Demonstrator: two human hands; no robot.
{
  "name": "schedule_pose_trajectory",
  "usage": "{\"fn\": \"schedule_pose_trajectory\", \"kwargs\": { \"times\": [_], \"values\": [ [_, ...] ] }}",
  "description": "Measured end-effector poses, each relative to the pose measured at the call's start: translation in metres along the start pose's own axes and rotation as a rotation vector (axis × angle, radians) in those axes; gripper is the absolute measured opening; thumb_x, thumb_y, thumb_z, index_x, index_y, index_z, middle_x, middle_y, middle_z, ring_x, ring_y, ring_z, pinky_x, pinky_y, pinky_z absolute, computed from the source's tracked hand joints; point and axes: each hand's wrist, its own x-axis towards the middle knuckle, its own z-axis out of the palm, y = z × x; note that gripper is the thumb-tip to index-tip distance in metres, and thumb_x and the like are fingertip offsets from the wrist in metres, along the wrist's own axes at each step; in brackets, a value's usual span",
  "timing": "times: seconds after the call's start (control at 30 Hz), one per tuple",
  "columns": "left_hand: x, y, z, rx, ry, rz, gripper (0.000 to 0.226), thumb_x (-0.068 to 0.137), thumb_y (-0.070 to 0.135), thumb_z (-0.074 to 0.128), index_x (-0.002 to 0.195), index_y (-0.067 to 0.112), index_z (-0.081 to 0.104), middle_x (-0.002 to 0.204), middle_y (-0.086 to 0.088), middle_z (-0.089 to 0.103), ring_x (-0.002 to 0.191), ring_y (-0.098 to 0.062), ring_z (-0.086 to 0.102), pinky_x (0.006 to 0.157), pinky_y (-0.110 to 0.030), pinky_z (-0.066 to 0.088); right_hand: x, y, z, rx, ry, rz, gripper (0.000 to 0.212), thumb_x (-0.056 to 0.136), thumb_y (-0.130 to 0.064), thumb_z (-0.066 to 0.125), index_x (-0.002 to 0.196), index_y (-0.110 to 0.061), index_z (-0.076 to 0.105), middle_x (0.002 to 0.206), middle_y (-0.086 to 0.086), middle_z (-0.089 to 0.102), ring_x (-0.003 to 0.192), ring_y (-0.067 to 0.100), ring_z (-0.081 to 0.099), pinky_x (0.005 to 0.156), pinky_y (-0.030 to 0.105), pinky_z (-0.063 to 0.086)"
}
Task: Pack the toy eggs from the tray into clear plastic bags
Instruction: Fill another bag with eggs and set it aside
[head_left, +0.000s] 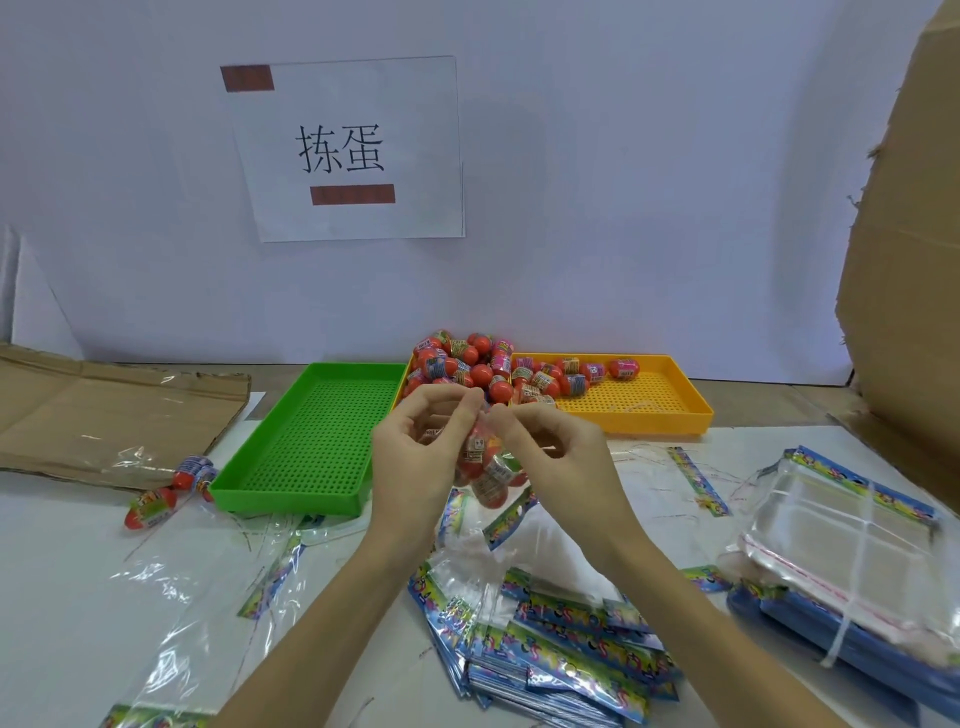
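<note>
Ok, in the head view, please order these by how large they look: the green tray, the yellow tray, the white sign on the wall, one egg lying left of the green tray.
1. Sign and green tray: similar, no ranking.
2. Yellow tray: it lies farther away and is partly hidden by eggs and hands, so unsure.
3. Egg: clearly smallest.

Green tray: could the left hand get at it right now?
Probably not at once. The green tray lies open just beside the left hand with nothing between them, but that hand and the right hand both pinch the top of a bag of eggs, so it must let go first.
</note>
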Motion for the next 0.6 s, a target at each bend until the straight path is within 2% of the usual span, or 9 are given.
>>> {"fn": "schedule_pose_trajectory", "kwargs": {
  "times": [0.07,0.2,0.27,0.33,0.4,0.47,0.53,0.6],
  "values": [
    [-0.001,0.0,0.0,0.008,-0.016,0.008,0.011,0.087,0.037,0.081,0.089,0.026,0.08,0.082,-0.003,0.077,0.071,-0.012,0.069,0.054,-0.025,0.054,0.001,0.001,-0.001,0.008,0.015,0.022,0.017,0.093,-0.037,0.073,0.094,-0.022,0.079,0.083,-0.003,0.073,0.083,0.021,0.069,0.073,0.04,0.063],
    [0.0,-0.001,0.0,0.011,-0.036,-0.012,0.004,0.09,0.032,0.081,0.091,0.028,0.082,0.086,-0.002,0.079,0.077,-0.014,0.075,0.057,-0.028,0.06,0.003,0.006,-0.005,0.032,0.026,0.063,0.009,0.094,-0.028,0.074,0.091,-0.021,0.078,0.085,-0.004,0.074,0.081,0.009,0.068,0.068,0.022,0.057],
    [0.005,0.002,-0.001,0.017,-0.04,-0.042,0.02,0.094,0.043,0.073,0.103,0.027,0.081,0.096,-0.001,0.08,0.088,-0.016,0.077,0.067,-0.035,0.064,0.003,0.007,-0.006,0.077,0.059,0.077,0.009,0.096,-0.026,0.072,0.091,-0.019,0.076,0.085,-0.004,0.073,0.082,0.008,0.068,0.069,0.019,0.055],
    [0.01,0.006,-0.003,-0.055,-0.055,-0.119,0.041,0.096,0.055,0.061,0.113,0.021,0.078,0.106,-0.002,0.08,0.099,-0.017,0.077,0.075,-0.029,0.063,0.004,0.007,-0.009,0.152,0.1,0.104,0.01,0.098,-0.025,0.07,0.094,-0.017,0.075,0.086,-0.003,0.073,0.081,0.008,0.067,0.069,0.018,0.054],
    [0.013,0.007,-0.007,-0.071,-0.099,-0.194,0.05,0.093,0.06,0.058,0.113,0.018,0.076,0.109,-0.003,0.08,0.102,-0.017,0.077,0.079,-0.023,0.06,0.007,0.007,-0.013,0.218,0.148,0.125,0.012,0.099,-0.025,0.068,0.097,-0.016,0.074,0.086,-0.003,0.074,0.079,0.004,0.067,0.068,0.015,0.053],
    [0.012,0.005,-0.007,-0.042,-0.175,-0.265,0.046,0.091,0.057,0.065,0.109,0.016,0.077,0.11,-0.012,0.079,0.1,-0.027,0.076,0.082,-0.031,0.062,0.009,0.007,-0.015,0.271,0.194,0.14,0.012,0.1,-0.025,0.066,0.099,-0.016,0.074,0.086,-0.003,0.075,0.078,0.004,0.067,0.067,0.014,0.052],
    [0.008,0.002,-0.006,-0.077,-0.216,-0.31,0.04,0.093,0.045,0.071,0.108,0.009,0.078,0.111,-0.023,0.076,0.102,-0.043,0.074,0.09,-0.046,0.063,0.01,0.008,-0.015,0.308,0.207,0.177,0.013,0.102,-0.024,0.064,0.1,-0.015,0.073,0.087,-0.004,0.074,0.079,0.004,0.067,0.065,0.015,0.053],
    [0.006,0.004,-0.005,-0.109,-0.214,-0.3,0.036,0.094,0.04,0.073,0.106,0.006,0.078,0.108,-0.022,0.077,0.101,-0.046,0.074,0.091,-0.052,0.063,0.012,0.009,-0.015,0.342,0.175,0.263,0.013,0.104,-0.019,0.06,0.101,-0.013,0.071,0.087,-0.003,0.074,0.082,0.009,0.067,0.064,0.018,0.053]
  ]
}}
